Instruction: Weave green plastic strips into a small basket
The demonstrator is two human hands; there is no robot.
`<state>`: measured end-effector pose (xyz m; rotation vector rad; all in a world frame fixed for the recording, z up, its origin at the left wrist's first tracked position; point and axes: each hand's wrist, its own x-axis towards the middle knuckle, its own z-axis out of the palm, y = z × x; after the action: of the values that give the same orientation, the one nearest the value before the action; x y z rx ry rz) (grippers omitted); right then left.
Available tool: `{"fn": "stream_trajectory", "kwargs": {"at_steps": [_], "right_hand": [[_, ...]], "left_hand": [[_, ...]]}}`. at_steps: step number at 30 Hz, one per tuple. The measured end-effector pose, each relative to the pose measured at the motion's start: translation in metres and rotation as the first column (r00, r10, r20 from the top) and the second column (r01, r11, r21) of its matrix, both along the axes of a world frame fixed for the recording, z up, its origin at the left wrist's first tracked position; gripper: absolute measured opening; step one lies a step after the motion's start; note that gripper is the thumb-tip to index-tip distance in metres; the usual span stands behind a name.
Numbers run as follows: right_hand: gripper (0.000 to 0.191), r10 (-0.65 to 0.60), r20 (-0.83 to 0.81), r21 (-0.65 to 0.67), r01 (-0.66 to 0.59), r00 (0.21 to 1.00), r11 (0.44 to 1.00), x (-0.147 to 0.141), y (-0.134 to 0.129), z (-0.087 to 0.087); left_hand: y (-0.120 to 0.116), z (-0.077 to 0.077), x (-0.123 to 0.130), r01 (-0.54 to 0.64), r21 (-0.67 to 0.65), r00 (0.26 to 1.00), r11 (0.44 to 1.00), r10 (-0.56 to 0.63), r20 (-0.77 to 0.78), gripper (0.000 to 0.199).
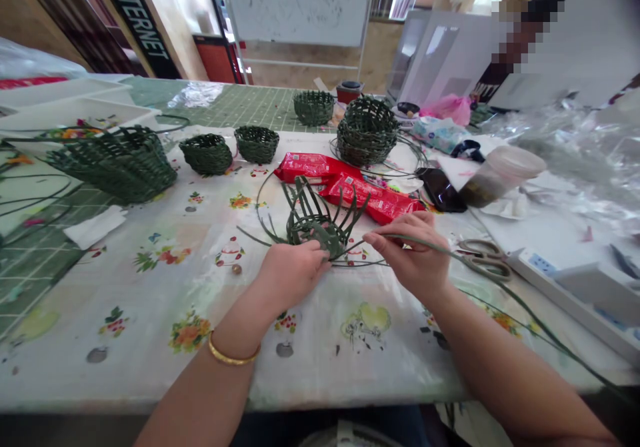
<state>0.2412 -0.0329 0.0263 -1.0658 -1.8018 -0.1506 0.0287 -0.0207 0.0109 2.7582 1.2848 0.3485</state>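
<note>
A partly woven dark green basket [320, 230], its stakes fanning upward and outward, sits on the flowered tablecloth [165, 287]. My left hand [293, 270] is closed on the near side of its rim; the fingertips are partly hidden behind the hand. To the right, my right hand [415, 250] pinches a long green weaving strand [520, 300]. That strand runs from the basket through my fingers and trails off over the table's right side. A second thin strand passes below my right hand.
Finished green baskets [207, 153] stand behind, with a stacked pair [367, 130] farther right. Red packets [370, 197] lie just beyond the work. Scissors [485, 259], a phone [443, 190], a plastic cup [503, 173] and a power strip [545, 270] are at right. Another person is at back right.
</note>
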Motion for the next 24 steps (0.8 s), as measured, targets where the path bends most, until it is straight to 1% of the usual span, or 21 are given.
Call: {"fn": "stream_trajectory", "kwargs": {"at_steps": [2,4,5,6,9,11,15,17,19,20,21,22,23,24], "right_hand": [[0.012,0.143,0.035,-0.046,-0.142,0.989,0.989,0.001,0.003,-0.001],[0.010,0.294,0.144,-0.025,-0.293,0.945,0.956,0.002,0.004,0.000],[0.010,0.337,0.209,0.001,-0.345,0.918,0.939,0.002,0.003,0.001],[0.011,0.353,0.272,0.031,-0.375,0.895,0.927,0.002,0.002,0.002],[0.010,0.319,0.414,0.099,-0.391,0.853,0.915,0.000,-0.002,0.003],[0.008,0.265,0.463,0.107,-0.350,0.846,0.930,-0.001,-0.004,0.003],[0.009,0.097,0.469,0.164,-0.195,0.878,0.967,0.000,-0.008,0.005],[0.007,0.061,0.440,0.164,-0.147,0.896,0.975,0.001,-0.008,0.006],[0.006,0.048,0.357,0.120,-0.097,0.933,0.988,0.000,-0.007,0.007],[0.010,0.033,0.284,0.073,-0.056,0.958,0.996,0.000,-0.005,0.006],[0.014,0.014,0.195,-0.009,-0.013,0.981,1.000,0.000,-0.003,0.005],[0.019,-0.009,0.093,-0.123,0.020,0.996,0.992,0.000,0.000,0.004],[0.023,-0.036,-0.008,-0.261,0.033,0.999,0.965,0.001,0.003,0.002],[0.027,-0.066,-0.100,-0.396,0.021,0.993,0.918,0.001,0.005,0.000]], "left_hand": [[0.000,0.000,0.000,-0.008,-0.009,0.999,1.000,0.008,-0.049,0.021],[0.000,-0.002,0.002,-0.026,-0.009,0.996,1.000,0.025,-0.080,0.023],[-0.001,-0.003,0.003,-0.030,-0.002,0.995,1.000,0.029,-0.094,0.025],[-0.002,-0.004,0.005,-0.023,0.010,0.994,1.000,0.024,-0.109,0.026],[-0.005,-0.010,0.012,0.044,0.066,0.990,0.997,-0.035,-0.139,0.021],[-0.008,-0.013,0.017,0.075,0.089,0.987,0.993,-0.062,-0.148,0.018],[-0.010,-0.012,0.022,0.065,0.105,0.983,0.992,-0.045,-0.180,0.022],[-0.009,-0.010,0.021,0.038,0.095,0.983,0.995,-0.021,-0.180,0.023],[-0.007,-0.009,0.019,0.008,0.073,0.990,0.997,0.002,-0.140,0.023],[-0.005,-0.009,0.017,-0.011,0.059,0.994,0.998,0.017,-0.106,0.023],[-0.004,-0.009,0.015,-0.026,0.043,0.997,0.999,0.029,-0.067,0.023],[-0.003,-0.009,0.014,-0.033,0.024,0.999,0.999,0.033,-0.030,0.022],[-0.002,-0.010,0.012,-0.028,0.007,1.000,1.000,0.028,0.006,0.022],[-0.001,-0.010,0.011,-0.018,-0.006,0.999,1.000,0.018,0.038,0.022]]}}
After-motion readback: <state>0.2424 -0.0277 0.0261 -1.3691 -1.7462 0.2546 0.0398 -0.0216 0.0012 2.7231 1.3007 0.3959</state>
